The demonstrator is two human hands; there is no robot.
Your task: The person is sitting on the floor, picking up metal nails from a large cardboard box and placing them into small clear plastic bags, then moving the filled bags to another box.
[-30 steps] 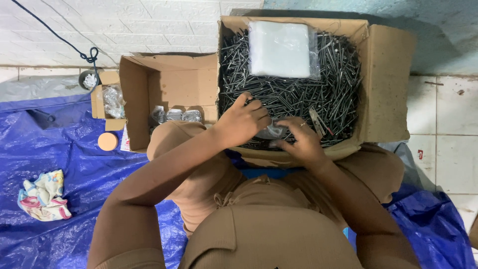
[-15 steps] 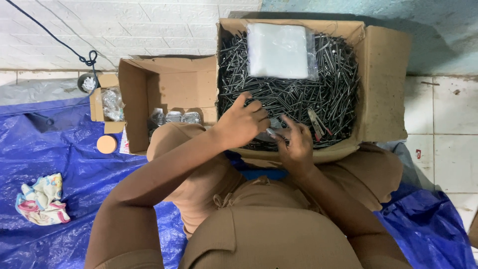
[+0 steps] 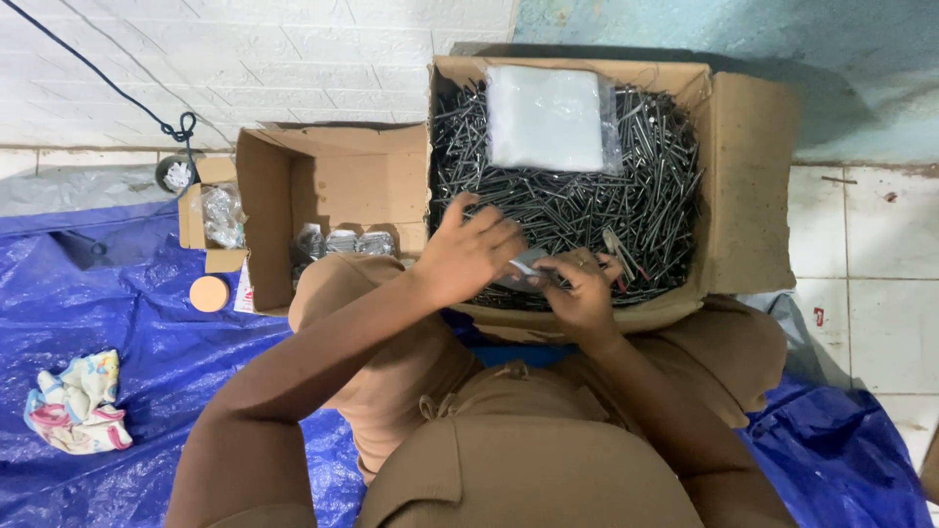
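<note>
A large cardboard box (image 3: 748, 186) on my lap holds a heap of long grey nails (image 3: 641, 200). A stack of clear plastic bags (image 3: 546, 117) lies on the nails at the far side. My left hand (image 3: 469, 249) and my right hand (image 3: 584, 291) meet at the near edge of the box. Between them they pinch a small clear plastic bag (image 3: 526, 268) with nails in it. Both hands touch the bag; how many nails are inside it is hidden.
A second open cardboard box (image 3: 328, 176) to the left holds several filled small bags (image 3: 342, 242). Further left are a small carton (image 3: 210, 220), a round tan lid (image 3: 209, 293) and a crumpled cloth (image 3: 76, 406) on the blue tarpaulin (image 3: 108, 352). A tiled wall stands behind.
My right hand has moved left towards my left hand, and both now close on the small bag at the box's near edge.
</note>
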